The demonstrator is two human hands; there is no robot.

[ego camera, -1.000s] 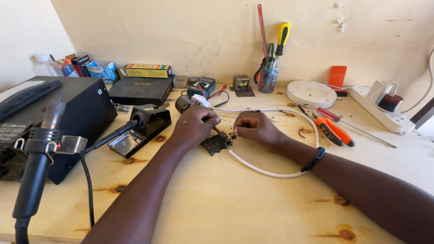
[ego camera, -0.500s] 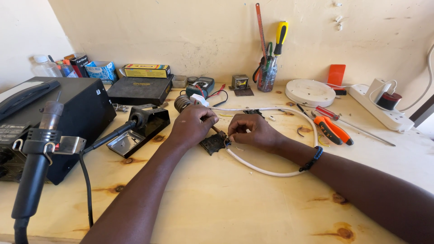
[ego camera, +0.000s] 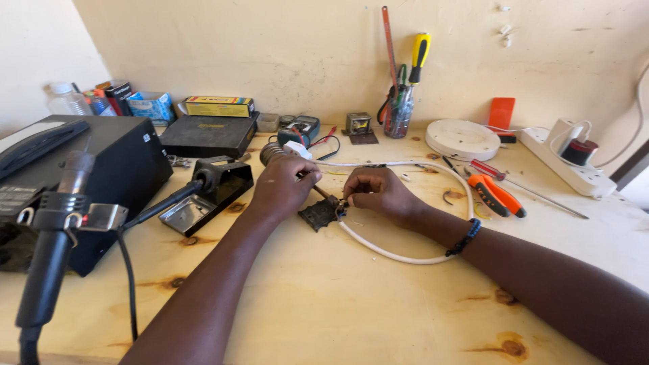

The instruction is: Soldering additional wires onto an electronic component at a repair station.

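While our left hand (ego camera: 287, 186) held the soldering iron (ego camera: 323, 191), our right hand's (ego camera: 378, 192) fingers pinched the white wire (ego camera: 395, 253) steady over the small board (ego camera: 318, 214).

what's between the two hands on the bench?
Head view: a small dark circuit board lies between the left hand and right hand, with the end of the white cable meeting it.
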